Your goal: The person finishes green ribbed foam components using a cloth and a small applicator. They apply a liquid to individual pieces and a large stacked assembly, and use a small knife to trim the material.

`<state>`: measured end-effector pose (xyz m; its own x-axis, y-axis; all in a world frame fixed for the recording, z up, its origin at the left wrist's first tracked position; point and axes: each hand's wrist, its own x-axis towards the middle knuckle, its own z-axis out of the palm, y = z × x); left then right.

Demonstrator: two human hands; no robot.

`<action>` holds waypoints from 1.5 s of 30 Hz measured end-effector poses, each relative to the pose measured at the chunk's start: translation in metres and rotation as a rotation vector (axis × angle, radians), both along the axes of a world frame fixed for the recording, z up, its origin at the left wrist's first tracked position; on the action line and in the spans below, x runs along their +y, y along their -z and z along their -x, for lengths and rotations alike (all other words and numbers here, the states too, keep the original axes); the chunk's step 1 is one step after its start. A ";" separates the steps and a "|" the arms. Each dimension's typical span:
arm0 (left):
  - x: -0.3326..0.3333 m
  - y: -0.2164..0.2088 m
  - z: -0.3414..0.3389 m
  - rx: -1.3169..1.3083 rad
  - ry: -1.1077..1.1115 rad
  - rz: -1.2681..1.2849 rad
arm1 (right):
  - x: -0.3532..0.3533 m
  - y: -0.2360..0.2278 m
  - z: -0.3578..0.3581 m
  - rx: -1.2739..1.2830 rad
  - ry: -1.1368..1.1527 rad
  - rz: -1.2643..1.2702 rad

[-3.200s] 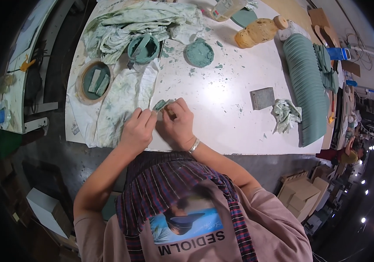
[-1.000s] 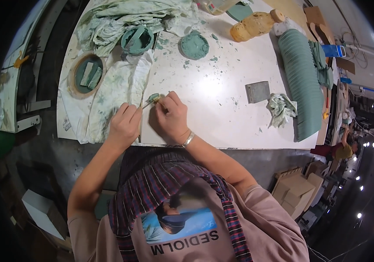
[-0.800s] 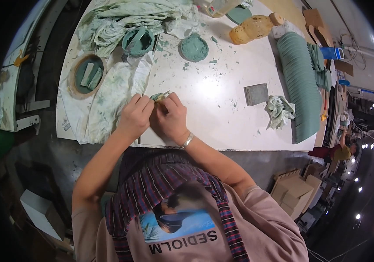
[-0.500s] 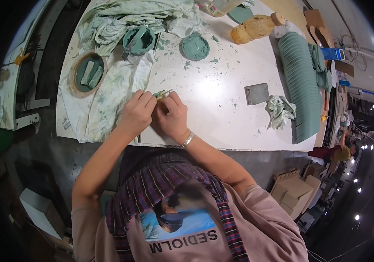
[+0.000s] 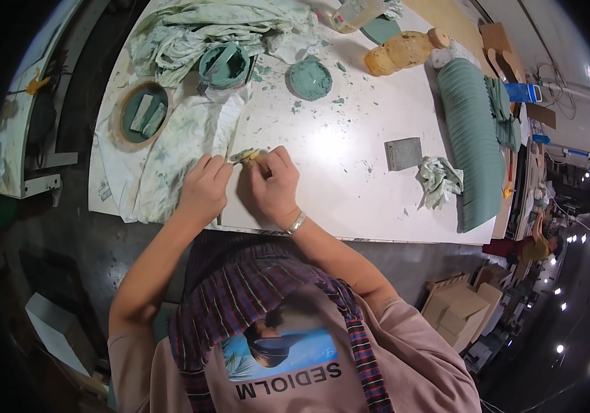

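Lettering (image 5: 289, 383) crosses the shirt (image 5: 394, 354); green paste (image 5: 310, 78) fills a tub (image 5: 291, 82). The right hand (image 5: 277, 189) pinches a greenish piece (image 5: 244, 156); what the left hand (image 5: 204, 187) pinches, I can't tell.

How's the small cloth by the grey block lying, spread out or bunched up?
Bunched up: the small cloth lies in crumpled folds beside the grey block, not flat.

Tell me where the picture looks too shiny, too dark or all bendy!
In the head view, white glare shines on the table right of the right hand, whose shadow falls on its left; also in the head view, the fisheye lens blackens the corners and bends straight edges near the rim; the small greenish piece there is too tiny to see well.
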<state>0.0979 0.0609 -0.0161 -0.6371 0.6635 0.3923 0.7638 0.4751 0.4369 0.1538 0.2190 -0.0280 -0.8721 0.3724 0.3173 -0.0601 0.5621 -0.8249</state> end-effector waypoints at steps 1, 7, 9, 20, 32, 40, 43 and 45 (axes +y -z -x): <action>-0.007 -0.001 -0.003 0.000 -0.002 0.001 | 0.003 -0.001 0.000 -0.022 0.041 -0.009; -0.024 -0.017 -0.022 0.024 -0.035 -0.018 | 0.040 -0.012 -0.006 -0.153 0.034 0.311; -0.012 -0.019 -0.033 0.009 -0.046 -0.030 | 0.045 -0.019 -0.012 -0.165 0.025 0.766; 0.004 -0.030 -0.042 -0.133 -0.032 -0.106 | 0.061 -0.023 -0.023 -0.141 -0.138 1.122; -0.005 -0.025 0.014 -0.018 -0.304 -0.104 | 0.071 -0.030 -0.029 -0.226 -0.143 1.082; 0.005 -0.012 0.028 0.028 -0.297 0.069 | 0.067 -0.034 -0.023 -0.262 -0.155 1.041; 0.005 -0.006 0.028 0.008 -0.326 0.056 | 0.067 -0.033 -0.021 -0.278 -0.158 1.021; 0.005 -0.002 0.028 0.006 -0.339 0.020 | 0.067 -0.032 -0.019 -0.285 -0.161 1.021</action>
<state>0.0697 0.0657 -0.0138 -0.8207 0.4218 0.3854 0.5632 0.7110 0.4211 0.1729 0.2859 0.0036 -0.9275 0.2198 -0.3024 0.1973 -0.3993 -0.8953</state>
